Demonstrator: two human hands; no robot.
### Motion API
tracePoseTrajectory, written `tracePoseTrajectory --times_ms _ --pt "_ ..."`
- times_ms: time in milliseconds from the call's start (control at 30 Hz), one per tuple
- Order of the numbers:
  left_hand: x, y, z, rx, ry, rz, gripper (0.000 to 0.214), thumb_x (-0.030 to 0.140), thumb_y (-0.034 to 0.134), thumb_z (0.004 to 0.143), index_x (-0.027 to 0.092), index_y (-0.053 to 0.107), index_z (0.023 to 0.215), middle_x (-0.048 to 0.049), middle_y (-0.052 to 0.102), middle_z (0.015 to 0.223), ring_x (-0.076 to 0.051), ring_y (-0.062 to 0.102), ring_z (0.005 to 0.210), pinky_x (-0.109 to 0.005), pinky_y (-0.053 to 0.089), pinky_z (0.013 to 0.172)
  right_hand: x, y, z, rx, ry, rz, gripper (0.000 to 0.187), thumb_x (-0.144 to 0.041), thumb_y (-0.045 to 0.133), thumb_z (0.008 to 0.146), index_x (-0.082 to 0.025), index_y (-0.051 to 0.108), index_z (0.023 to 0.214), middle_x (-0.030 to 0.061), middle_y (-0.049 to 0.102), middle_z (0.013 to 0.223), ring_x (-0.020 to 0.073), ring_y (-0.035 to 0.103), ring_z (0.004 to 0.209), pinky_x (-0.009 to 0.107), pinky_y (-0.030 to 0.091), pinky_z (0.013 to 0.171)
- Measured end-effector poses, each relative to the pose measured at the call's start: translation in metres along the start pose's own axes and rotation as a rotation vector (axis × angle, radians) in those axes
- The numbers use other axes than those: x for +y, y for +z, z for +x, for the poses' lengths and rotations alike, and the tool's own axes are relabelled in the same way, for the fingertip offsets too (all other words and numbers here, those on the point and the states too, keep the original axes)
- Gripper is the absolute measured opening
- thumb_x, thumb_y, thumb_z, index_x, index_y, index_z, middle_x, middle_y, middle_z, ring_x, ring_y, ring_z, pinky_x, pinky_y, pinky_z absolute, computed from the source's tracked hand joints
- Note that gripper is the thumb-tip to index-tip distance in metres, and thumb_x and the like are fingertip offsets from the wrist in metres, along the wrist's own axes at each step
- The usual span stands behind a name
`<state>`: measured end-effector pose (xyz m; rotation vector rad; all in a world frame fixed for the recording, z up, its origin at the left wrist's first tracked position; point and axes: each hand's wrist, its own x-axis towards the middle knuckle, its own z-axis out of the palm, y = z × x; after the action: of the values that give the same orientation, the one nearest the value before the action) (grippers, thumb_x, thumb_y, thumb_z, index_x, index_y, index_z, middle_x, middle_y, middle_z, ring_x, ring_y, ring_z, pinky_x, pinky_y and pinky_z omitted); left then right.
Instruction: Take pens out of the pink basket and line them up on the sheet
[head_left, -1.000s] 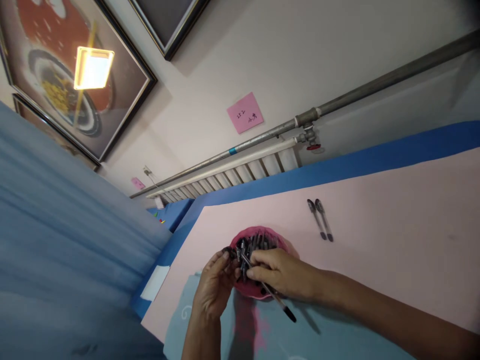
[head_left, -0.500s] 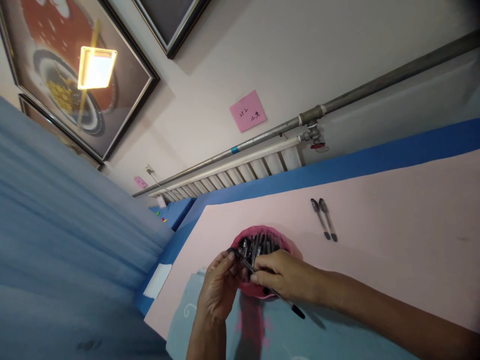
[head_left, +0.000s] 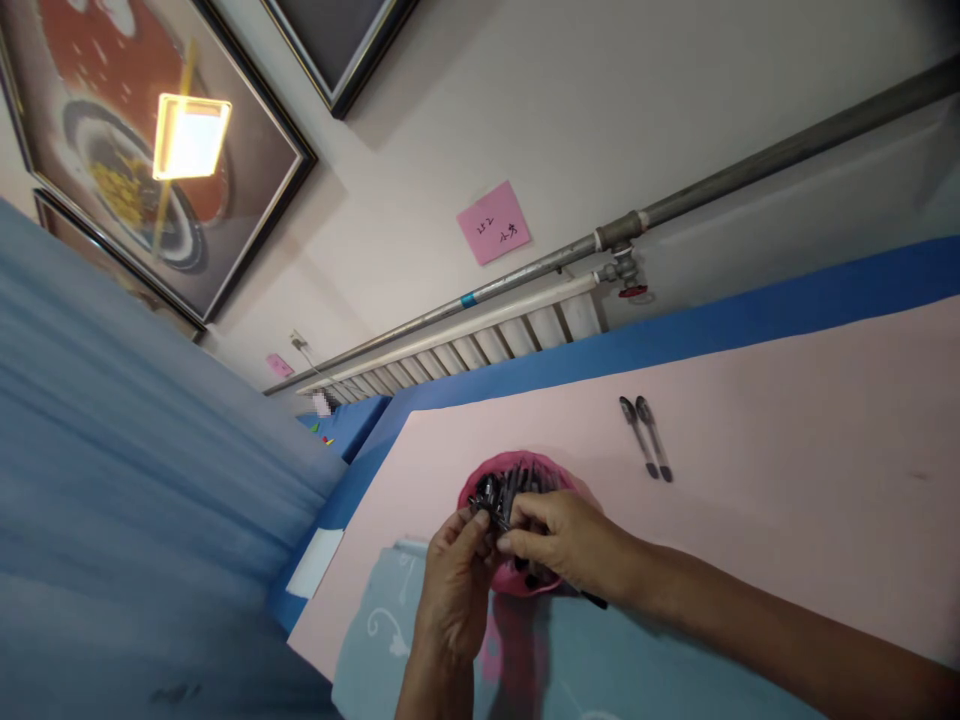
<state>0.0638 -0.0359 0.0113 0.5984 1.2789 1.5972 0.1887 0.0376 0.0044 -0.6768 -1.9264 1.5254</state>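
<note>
A pink bowl-shaped basket (head_left: 469, 478) holds a jumble of dark, shiny spoons (head_left: 517, 485). Over its near side, my left hand (head_left: 459, 560) pinches the front part of a spoon between thumb and fingertips. My right hand (head_left: 566, 535) is closed around the handle of the same spoon (head_left: 596, 601), whose dark end shows below the hand. My fingers cover most of it. Further right, two spoons (head_left: 646, 440) lie side by side on the pink sheet, apart from both hands.
The pink sheet (head_left: 750, 450) covers a blue table (head_left: 697, 340). A light-blue patterned cloth (head_left: 382, 620) lies at the near edge, with a white paper (head_left: 315, 562) left of it. A radiator (head_left: 480, 350) and pipe run along the wall; a blue curtain (head_left: 150, 450) hangs left.
My left hand has shifted slightly right and closer to my right hand. The spoon's handle end now shows much less below my right hand. The two spoons on the sheet have stayed put.
</note>
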Motion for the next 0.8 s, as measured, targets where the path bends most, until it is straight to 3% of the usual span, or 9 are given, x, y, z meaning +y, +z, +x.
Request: tracePoseTrajectory --times_ms 333,467,633,800 --pt "0.000 0.008 -0.003 -0.013 0.002 0.014 0.023 0.027 0.077 0.058 0.012 0.060 0.065 0.0021 0.057 0.060 -0.006 0.051 0.055 -0.019 0.040 0.057 0.005 0.004 -0.001 0.052 -0.042 -0.013 0.015 -0.022 0.060 0.068 -0.019 0.051 0.057 -0.0021 0.057 0.054 0.0117 0.050 0.051 0.022 0.034 0.046" --pt "-0.003 0.010 -0.003 -0.027 -0.017 0.008 0.025 0.031 0.074 0.062 0.013 0.062 0.075 -0.0002 0.061 0.067 -0.008 0.053 0.061 -0.020 0.040 0.061 0.004 -0.002 0.003 0.085 -0.030 -0.013 0.015 -0.025 0.058 0.070 -0.019 0.051 0.058 -0.0021 0.056 0.056 0.0123 0.051 0.053 0.023 0.035 0.049" --pt "-0.015 0.013 -0.013 -0.072 0.027 0.389 0.025 0.038 0.066 0.070 0.014 0.057 0.068 0.0003 0.055 0.060 -0.009 0.046 0.057 -0.022 0.034 0.056 0.000 -0.020 0.011 0.235 0.006 0.072 0.018 -0.033 0.056 0.072 -0.019 0.049 0.062 -0.0057 0.048 0.054 0.0111 0.046 0.054 0.023 0.035 0.052" --pt "-0.024 0.020 -0.019 -0.070 0.063 0.716 0.026 0.035 0.064 0.068 0.017 0.048 0.061 0.0034 0.045 0.057 -0.010 0.037 0.055 -0.022 0.027 0.052 0.000 -0.024 0.012 0.294 -0.005 0.090 0.020 -0.035 0.056 0.071 -0.019 0.048 0.062 -0.0063 0.045 0.055 0.0108 0.044 0.056 0.022 0.034 0.053"
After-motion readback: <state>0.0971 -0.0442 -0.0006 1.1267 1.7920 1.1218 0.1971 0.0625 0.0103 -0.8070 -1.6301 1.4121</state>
